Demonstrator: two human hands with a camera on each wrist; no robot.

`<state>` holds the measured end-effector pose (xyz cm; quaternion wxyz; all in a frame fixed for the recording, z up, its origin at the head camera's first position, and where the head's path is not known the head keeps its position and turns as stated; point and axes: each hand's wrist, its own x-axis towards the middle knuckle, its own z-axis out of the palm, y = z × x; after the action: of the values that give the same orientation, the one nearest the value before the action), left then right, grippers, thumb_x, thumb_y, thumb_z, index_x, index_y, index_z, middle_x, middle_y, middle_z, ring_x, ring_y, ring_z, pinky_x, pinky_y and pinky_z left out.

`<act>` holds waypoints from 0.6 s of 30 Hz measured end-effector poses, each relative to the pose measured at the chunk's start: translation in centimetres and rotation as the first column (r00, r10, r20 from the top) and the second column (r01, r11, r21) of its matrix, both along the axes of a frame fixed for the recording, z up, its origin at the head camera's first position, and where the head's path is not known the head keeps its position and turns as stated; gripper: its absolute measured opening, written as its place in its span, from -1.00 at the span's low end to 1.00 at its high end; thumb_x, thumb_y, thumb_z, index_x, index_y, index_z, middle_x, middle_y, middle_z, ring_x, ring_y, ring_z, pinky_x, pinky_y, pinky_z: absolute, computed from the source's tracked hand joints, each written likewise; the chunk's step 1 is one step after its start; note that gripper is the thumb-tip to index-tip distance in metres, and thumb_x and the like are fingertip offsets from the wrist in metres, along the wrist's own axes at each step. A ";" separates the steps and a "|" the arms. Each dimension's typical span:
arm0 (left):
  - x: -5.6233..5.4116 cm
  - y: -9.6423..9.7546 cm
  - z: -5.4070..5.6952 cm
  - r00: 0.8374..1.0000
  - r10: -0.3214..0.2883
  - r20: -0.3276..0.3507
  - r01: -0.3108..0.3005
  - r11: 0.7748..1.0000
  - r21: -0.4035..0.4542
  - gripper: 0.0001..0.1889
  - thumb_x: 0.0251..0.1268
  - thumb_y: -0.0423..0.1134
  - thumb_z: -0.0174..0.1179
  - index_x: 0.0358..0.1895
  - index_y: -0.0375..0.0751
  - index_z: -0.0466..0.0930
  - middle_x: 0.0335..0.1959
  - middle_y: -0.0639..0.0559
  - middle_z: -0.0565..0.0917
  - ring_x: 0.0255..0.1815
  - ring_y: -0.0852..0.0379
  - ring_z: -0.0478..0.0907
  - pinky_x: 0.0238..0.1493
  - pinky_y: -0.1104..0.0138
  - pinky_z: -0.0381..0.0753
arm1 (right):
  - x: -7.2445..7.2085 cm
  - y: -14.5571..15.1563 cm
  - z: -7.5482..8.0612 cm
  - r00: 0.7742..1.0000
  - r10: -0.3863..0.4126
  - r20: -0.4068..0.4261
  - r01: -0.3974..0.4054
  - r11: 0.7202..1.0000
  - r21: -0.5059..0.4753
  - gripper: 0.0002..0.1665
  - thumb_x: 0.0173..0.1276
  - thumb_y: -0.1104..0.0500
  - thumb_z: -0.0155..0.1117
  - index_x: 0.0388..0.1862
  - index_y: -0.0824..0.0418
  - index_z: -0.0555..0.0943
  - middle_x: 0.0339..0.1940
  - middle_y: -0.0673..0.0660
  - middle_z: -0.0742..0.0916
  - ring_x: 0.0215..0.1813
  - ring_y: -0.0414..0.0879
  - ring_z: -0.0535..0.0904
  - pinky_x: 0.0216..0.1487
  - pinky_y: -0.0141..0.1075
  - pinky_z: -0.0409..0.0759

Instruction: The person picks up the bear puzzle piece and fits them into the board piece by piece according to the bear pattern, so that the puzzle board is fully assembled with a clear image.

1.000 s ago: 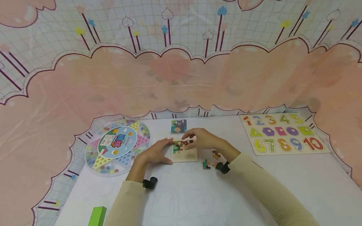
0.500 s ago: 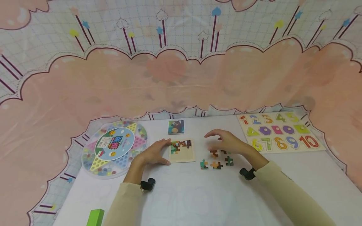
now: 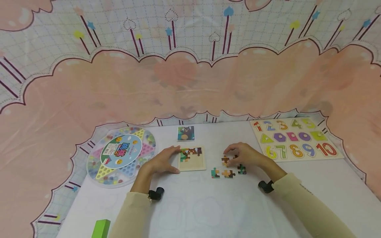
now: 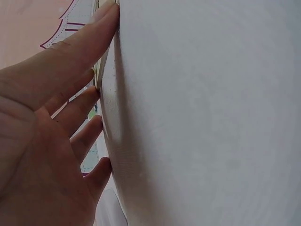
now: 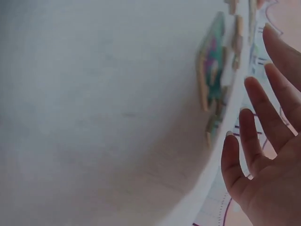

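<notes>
A small wooden puzzle tray (image 3: 196, 164) has bear-picture pieces filling its upper and left parts, with bare wood at lower right. My left hand (image 3: 162, 161) rests at its left edge, thumb and fingers spread; the left wrist view shows that thumb (image 4: 70, 61) against the tray's edge. To the right of the tray lie several loose jigsaw pieces, among them a green-and-orange piece (image 3: 215, 173) and an orange-brown piece (image 3: 228, 174). Over the brown piece (image 3: 225, 160) hovers my right hand (image 3: 245, 155). Its fingers look parted in the right wrist view, nothing visible between them.
Behind the tray lies a bear picture card (image 3: 186, 133). A round Chinese checkers set (image 3: 122, 155) is at left, a wooden number-and-shape board (image 3: 297, 138) at right. One green block (image 3: 101, 228) sits near the front left. Patterned cloth (image 3: 190, 82) rises behind the table.
My right hand has withdrawn from over the tray, moving right and then down to the loose pieces. The left hand keeps its place at the tray, while the head view shifts slightly.
</notes>
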<state>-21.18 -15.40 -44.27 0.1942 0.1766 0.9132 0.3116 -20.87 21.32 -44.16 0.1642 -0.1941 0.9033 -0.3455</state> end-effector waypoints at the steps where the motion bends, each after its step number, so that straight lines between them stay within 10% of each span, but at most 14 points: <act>1: 0.0 0.0 0.0 1.000 -0.001 -0.001 0.001 1.000 -0.003 -0.05 -0.02 -0.25 0.58 0.52 -0.17 0.32 0.66 -0.16 0.18 0.70 -0.31 -0.02 0.68 -0.21 -0.03 | 0.0 0.0 -0.2 1.000 0.013 -0.007 -0.013 1.000 0.002 -0.57 0.22 0.08 0.56 0.06 0.10 0.71 0.19 0.14 0.75 0.36 0.17 0.53 0.46 0.24 0.43; 18: -0.1 -0.1 -0.1 1.000 -0.012 0.003 0.012 1.000 -0.003 -0.06 0.00 -0.23 0.57 0.52 -0.17 0.32 0.67 -0.12 0.16 0.71 -0.30 -0.04 0.69 -0.22 -0.06 | -0.3 -1.1 -1.1 0.996 0.028 -0.085 -0.024 0.998 0.055 -0.69 0.11 0.15 0.63 -0.15 0.06 0.75 -0.12 -0.01 0.77 -0.05 -0.12 0.55 0.08 -0.21 0.55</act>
<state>-21.24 -15.55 -44.33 0.1977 0.1815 0.9123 0.3094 -21.12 20.20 -45.23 0.1351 -0.2160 0.9159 -0.3102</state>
